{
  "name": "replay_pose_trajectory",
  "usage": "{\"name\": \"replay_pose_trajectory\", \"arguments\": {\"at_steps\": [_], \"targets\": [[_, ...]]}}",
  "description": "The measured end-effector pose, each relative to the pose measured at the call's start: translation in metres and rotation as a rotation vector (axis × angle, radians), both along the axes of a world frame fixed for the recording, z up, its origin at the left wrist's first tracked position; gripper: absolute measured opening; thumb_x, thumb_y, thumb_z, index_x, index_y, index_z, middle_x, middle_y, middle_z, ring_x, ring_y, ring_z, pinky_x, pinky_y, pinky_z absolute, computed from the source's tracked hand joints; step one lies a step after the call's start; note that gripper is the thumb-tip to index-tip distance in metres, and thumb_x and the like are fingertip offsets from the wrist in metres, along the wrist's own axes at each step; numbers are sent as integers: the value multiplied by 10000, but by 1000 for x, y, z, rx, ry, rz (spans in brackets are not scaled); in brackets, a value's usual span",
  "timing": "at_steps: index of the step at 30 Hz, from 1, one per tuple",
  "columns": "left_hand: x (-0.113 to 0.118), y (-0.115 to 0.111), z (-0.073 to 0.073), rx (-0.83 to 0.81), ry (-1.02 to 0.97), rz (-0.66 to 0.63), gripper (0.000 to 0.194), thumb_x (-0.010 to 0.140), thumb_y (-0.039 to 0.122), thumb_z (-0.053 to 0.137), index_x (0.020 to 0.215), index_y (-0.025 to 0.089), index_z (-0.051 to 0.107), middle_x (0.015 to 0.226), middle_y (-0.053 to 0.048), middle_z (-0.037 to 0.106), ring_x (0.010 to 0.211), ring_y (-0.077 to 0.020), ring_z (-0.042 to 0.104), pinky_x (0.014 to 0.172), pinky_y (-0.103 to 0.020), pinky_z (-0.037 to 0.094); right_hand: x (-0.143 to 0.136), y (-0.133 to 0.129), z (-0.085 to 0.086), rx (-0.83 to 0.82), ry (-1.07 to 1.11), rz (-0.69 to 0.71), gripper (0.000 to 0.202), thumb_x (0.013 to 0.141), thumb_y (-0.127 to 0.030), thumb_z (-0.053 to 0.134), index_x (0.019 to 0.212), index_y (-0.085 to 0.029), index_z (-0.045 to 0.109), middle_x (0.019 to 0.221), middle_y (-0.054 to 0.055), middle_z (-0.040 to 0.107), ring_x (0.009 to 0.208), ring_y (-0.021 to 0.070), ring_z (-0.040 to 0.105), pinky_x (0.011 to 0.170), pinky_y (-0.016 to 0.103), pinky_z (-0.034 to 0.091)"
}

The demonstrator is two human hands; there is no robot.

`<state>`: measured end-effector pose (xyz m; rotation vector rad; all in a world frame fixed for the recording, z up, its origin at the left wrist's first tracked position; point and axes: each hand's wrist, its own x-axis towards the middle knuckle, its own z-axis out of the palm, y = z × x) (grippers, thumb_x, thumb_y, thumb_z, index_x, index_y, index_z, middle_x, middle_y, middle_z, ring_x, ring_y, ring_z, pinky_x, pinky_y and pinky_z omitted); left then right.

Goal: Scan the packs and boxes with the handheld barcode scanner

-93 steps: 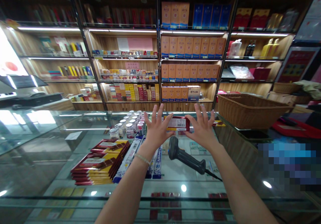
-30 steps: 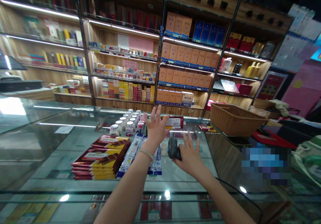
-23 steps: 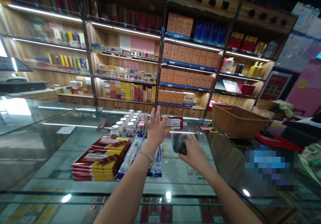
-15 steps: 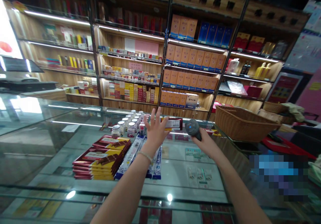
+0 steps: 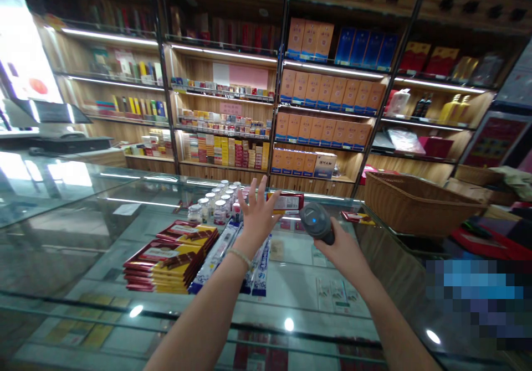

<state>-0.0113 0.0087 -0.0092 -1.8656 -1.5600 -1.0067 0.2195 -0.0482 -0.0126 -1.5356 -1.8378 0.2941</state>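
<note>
My left hand (image 5: 258, 216) has its fingers spread, with a red and yellow packet (image 5: 288, 202) at its thumb, a barcode side facing me; whether the hand grips it is hard to tell. My right hand (image 5: 343, 252) is wrapped round the handle of a dark grey scanner (image 5: 316, 221) showing a blue light, its head close to the packet. Stacked chocolate packets (image 5: 166, 263) lie left of my left forearm. Blue and white long packets (image 5: 216, 254) lie partly under that forearm. Small jars with white lids (image 5: 220, 209) stand behind them.
Beneath everything is a glass counter (image 5: 291, 274). A wicker basket (image 5: 415, 205) stands at the right, near another red and yellow packet (image 5: 357, 217). A monitor (image 5: 56, 113) is at the far left. Lit shelves (image 5: 224, 169) with boxes line the back wall.
The scanner in my right hand has turned and moved slightly left, closer to the packet. My left hand stays nearly in place. The view has shifted a little.
</note>
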Motion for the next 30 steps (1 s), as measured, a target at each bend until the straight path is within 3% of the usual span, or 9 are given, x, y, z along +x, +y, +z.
{"name": "replay_pose_trajectory", "arguments": {"at_steps": [6,19,24,30], "targets": [[-2,2,-1,-2,37,-9,742,668,370,914,1349,333,621,1722,-123,212,1594,-412,112,1231,-740,55,-16,-16,4,-28,-133,-48,389,801,-341,640,1177,-257,587,825,35,731,753,258,707,603,248,345],[-4,4,-1,-1,47,-20,756,669,385,910,1367,334,625,1727,-126,190,1591,-422,107,1246,-713,69,-16,-17,7,-70,-153,-28,464,779,-325,652,1231,-240,589,941,72,758,885,289,723,675,268,393],[-3,4,-1,5,44,-20,738,680,410,905,1360,339,628,1726,-123,198,1591,-422,115,1240,-723,75,-17,-18,8,-69,-178,-64,498,799,-350,641,1279,-245,559,896,63,752,842,285,723,648,265,373],[-2,2,0,-9,29,-11,749,673,404,914,1364,347,630,1725,-109,207,1583,-435,147,1239,-722,77,-15,-14,8,-91,-207,-108,404,844,-363,614,1226,-243,559,923,71,756,843,280,722,636,267,340]]}}
